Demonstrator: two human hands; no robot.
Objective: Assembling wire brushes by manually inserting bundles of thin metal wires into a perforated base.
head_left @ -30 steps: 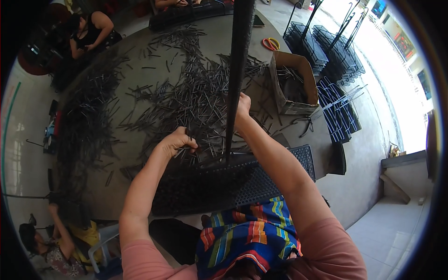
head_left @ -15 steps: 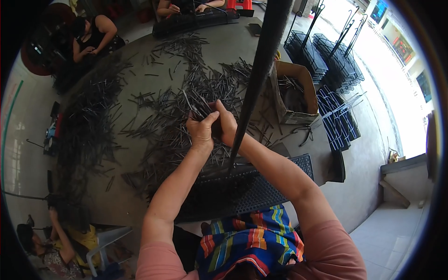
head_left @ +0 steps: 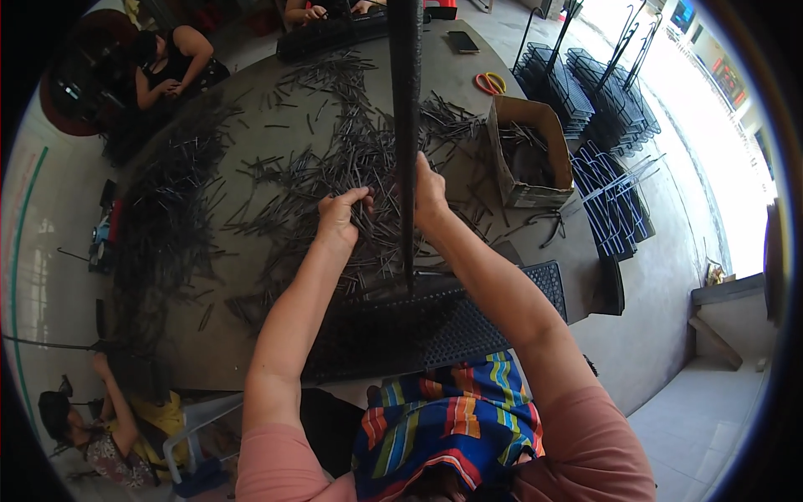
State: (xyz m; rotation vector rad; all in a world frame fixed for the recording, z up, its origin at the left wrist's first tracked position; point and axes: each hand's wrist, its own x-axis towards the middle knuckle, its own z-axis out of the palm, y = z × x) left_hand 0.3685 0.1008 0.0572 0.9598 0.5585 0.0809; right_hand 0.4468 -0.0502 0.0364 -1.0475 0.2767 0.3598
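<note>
My left hand (head_left: 339, 216) is over the middle of a heap of thin dark strips (head_left: 347, 151) on the round table. Its fingers are curled, and whatever lies in them, if anything, I cannot make out against the heap. Across from it, my right hand (head_left: 430, 191) is over the heap's right side, its thumb side upward. A dark upright pole (head_left: 405, 109) covers this hand's fingers. Below both forearms, along the table's near edge, lies a black perforated metal panel (head_left: 468, 322).
At right stands an open cardboard box (head_left: 535, 197) with strips inside. Yellow-handled scissors (head_left: 490, 83), a phone (head_left: 462, 42) and pliers (head_left: 548, 227) lie around it. Black wire racks (head_left: 556, 96) are stacked beyond. Co-workers (head_left: 171, 63) sit around the table.
Both hands were together round a bundle of dark strips; now they are apart, left hand to the left, right hand to the right. The view has shifted, and the pole looks more upright.
</note>
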